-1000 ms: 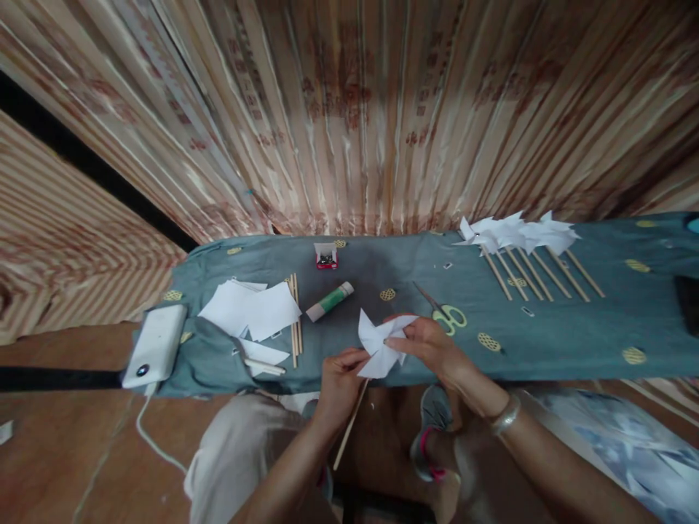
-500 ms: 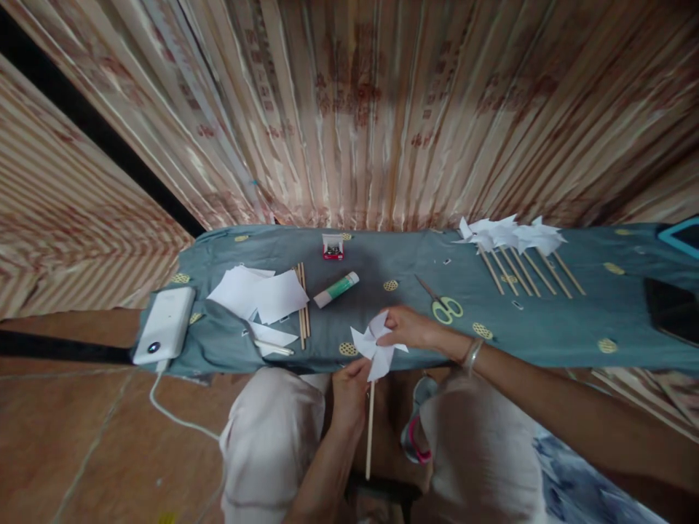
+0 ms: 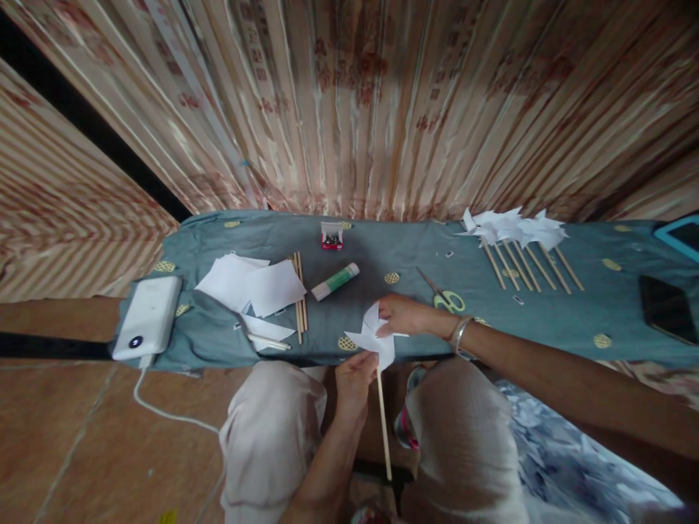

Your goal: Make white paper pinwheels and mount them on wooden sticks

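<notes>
A white paper pinwheel (image 3: 385, 351) on a thin wooden stick (image 3: 384, 429) is held over the table's front edge, above my lap. My left hand (image 3: 354, 375) pinches it from below, near where the stick meets the paper; the exact grip is partly hidden. On the pinwheel's upper right side, my right hand (image 3: 407, 317) has its fingers closed on the paper blades. The stick hangs down between my knees, tilted slightly. Just beyond my right hand lie scissors (image 3: 448, 299) with light green handles. A green and white glue stick (image 3: 335, 282) rests left of them.
White paper sheets (image 3: 278, 287) and wooden sticks (image 3: 299, 306) lie at the left. A red box of pushpins (image 3: 332, 239) stands at the back. Several finished pinwheels (image 3: 513, 227) lie back right. A white power bank (image 3: 150, 316) with a cable and a dark phone (image 3: 669, 307) sit at the ends.
The stick's lower end has swung to the right, and the pinwheel has turned a little. Both hands stay on it. My view has shifted slightly.
</notes>
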{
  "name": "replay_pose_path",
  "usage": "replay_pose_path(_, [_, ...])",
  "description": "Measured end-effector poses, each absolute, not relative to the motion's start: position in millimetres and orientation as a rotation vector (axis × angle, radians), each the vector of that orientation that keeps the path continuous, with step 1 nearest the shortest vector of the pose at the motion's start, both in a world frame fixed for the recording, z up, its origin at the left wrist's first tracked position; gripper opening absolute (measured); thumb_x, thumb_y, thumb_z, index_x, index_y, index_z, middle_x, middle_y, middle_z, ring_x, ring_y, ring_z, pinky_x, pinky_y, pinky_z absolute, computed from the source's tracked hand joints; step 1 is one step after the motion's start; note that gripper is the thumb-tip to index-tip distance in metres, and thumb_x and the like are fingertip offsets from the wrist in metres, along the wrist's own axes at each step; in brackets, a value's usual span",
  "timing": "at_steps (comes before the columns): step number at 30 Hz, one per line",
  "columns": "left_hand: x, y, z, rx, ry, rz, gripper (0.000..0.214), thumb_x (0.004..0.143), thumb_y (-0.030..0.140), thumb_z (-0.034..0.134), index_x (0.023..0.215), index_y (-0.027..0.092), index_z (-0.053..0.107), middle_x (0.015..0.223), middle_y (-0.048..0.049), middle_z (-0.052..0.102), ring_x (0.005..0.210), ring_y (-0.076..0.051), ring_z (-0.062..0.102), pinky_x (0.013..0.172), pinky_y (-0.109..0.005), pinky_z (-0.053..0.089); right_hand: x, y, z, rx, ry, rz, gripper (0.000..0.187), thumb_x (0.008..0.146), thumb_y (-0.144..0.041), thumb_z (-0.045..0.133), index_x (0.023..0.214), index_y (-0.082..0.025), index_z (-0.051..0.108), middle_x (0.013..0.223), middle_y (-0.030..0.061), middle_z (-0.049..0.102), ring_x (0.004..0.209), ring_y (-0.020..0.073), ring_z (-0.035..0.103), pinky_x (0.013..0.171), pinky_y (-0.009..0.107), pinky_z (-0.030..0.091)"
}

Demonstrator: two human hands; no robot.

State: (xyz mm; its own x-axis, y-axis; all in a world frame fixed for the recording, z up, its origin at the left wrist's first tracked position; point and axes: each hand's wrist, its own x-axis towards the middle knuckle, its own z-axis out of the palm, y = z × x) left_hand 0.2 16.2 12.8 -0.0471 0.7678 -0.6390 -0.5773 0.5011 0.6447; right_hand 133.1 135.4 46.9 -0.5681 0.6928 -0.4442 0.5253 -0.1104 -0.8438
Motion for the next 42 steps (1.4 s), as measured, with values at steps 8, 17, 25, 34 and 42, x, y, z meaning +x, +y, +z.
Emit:
replay_pose_path(8, [-2, 17, 12, 0.071, 1.205, 1.111, 0.038, 0.032, 0.034, 0.091, 0.057, 0.013, 0.072, 0.059, -0.0046, 0.069, 0.054, -0.012, 0.060, 0.060, -0.025, 0.048, 123, 141, 54, -1.484, -1.933, 1.808, 0.018, 0.046, -0.007, 0.069, 0.058, -0.017, 0.059, 0.055, -0.0049, 0.063, 0.058, 0.0148, 0.058, 0.054, 0.023, 0.040])
replay_pose_path(17, [-5, 14, 24, 0.143, 1.155, 1.133, 0.030, 0.039, 0.029, 0.087, 0.061, 0.014, 0.074, 0.058, -0.0036, 0.068, 0.054, -0.013, 0.059, 0.058, -0.025, 0.045, 137, 104, 83, -1.325, -1.444, 1.964, 0.030, 0.056, -0.025, 0.078, 0.079, -0.017, 0.060, 0.073, -0.0005, 0.070, 0.066, 0.0140, 0.064, 0.064, 0.025, 0.049])
replay_pose_path(25, [-9, 9, 57, 0.213, 1.037, 1.064, 0.029, 0.049, 0.032, 0.085, 0.071, 0.015, 0.077, 0.058, -0.0007, 0.067, 0.054, -0.012, 0.056, 0.060, -0.024, 0.045, 135, 7, 102, -1.330, -1.142, 1.386, 0.020, 0.068, -0.028, 0.080, 0.080, -0.019, 0.067, 0.079, 0.0014, 0.070, 0.071, 0.0135, 0.066, 0.063, 0.021, 0.052])
replay_pose_path(34, [9, 9, 69, 0.042, 0.988, 1.065, 0.031, 0.041, 0.019, 0.085, 0.067, 0.018, 0.070, 0.075, -0.0033, 0.071, 0.073, -0.018, 0.063, 0.078, -0.031, 0.050, 110, -8, 112, -1.504, -1.299, 0.830, 0.026, 0.075, -0.011, 0.065, 0.095, -0.028, 0.067, 0.088, -0.0033, 0.077, 0.081, 0.0124, 0.073, 0.074, 0.017, 0.057])
replay_pose_path(42, [9, 5, 58, 0.100, 1.037, 1.048, 0.031, 0.044, 0.017, 0.083, 0.068, 0.021, 0.065, 0.080, -0.0026, 0.067, 0.075, -0.020, 0.061, 0.073, -0.032, 0.050, 116, -7, 102, -1.570, -1.302, 0.701, 0.027, 0.078, -0.015, 0.067, 0.100, -0.032, 0.066, 0.086, -0.0076, 0.076, 0.078, 0.0084, 0.073, 0.074, 0.012, 0.054])
